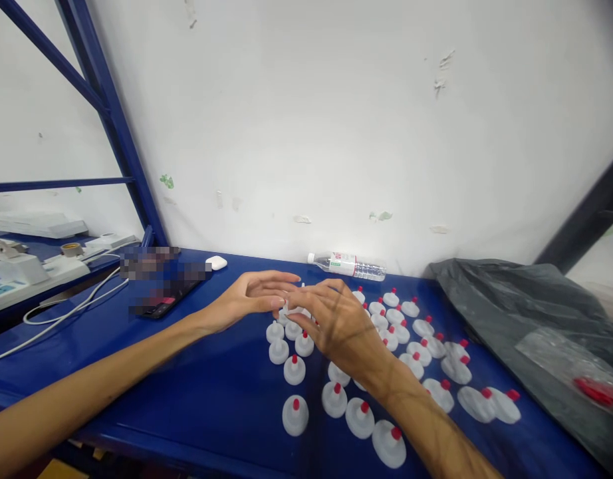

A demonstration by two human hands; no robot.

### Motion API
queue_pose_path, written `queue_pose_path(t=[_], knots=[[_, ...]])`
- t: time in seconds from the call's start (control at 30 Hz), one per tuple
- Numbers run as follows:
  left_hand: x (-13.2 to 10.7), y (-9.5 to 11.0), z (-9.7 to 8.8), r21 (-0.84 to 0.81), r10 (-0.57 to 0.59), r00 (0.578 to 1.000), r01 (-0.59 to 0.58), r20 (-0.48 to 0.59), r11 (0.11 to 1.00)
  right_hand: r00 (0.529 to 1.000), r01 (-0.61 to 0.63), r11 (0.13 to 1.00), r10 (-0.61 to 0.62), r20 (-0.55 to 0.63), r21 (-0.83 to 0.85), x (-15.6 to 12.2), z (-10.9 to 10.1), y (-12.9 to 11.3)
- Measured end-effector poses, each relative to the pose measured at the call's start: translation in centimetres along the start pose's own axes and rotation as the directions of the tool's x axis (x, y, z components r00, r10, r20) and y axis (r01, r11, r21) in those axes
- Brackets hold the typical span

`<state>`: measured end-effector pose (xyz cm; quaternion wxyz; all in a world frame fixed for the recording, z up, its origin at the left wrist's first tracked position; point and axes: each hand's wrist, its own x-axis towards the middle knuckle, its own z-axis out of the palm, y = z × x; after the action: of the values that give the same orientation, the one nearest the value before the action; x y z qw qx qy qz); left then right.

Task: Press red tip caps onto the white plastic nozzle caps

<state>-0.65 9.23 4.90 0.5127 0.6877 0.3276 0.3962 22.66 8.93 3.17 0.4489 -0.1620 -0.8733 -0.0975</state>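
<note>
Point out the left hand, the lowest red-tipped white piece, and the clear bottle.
Left hand [243, 297]: head view, back of the hand near the thumb's base.
Red-tipped white piece [388, 447]: head view, its white round base.
Clear bottle [343, 264]: head view, on its label.

Red-tipped white domes [294, 372]: at least twenty, some hidden
Bare-tipped white domes [278, 354]: at least three, some hidden
Bottle [344, 264]: one, far edge
Dark bag [486, 299]: one
Clear bag [546, 349]: one
White case [216, 263]: one
</note>
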Motion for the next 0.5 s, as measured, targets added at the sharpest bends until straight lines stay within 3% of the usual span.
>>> queue_pose_path(t=[0.1, 0.2, 0.5], knots=[[-0.23, -0.13, -0.03, -0.126, -0.047, 0.994, 0.059, 0.096, 0.990, 0.999, 0.043, 0.999, -0.043, -0.033, 0.000, 0.22, 0.07, -0.58], [-0.29, -0.16, 0.01, -0.184, -0.060, 0.992, 0.080, 0.111, 0.980, 0.997, 0.049, 0.999, -0.048, -0.052, 0.003, 0.33, 0.17, -0.94], [-0.07, -0.22, -0.06, -0.104, -0.083, 0.994, 0.090, 0.075, 0.990, 0.997, 0.039, 0.999, -0.039, -0.061, 0.001, 0.20, 0.27, -0.79]])
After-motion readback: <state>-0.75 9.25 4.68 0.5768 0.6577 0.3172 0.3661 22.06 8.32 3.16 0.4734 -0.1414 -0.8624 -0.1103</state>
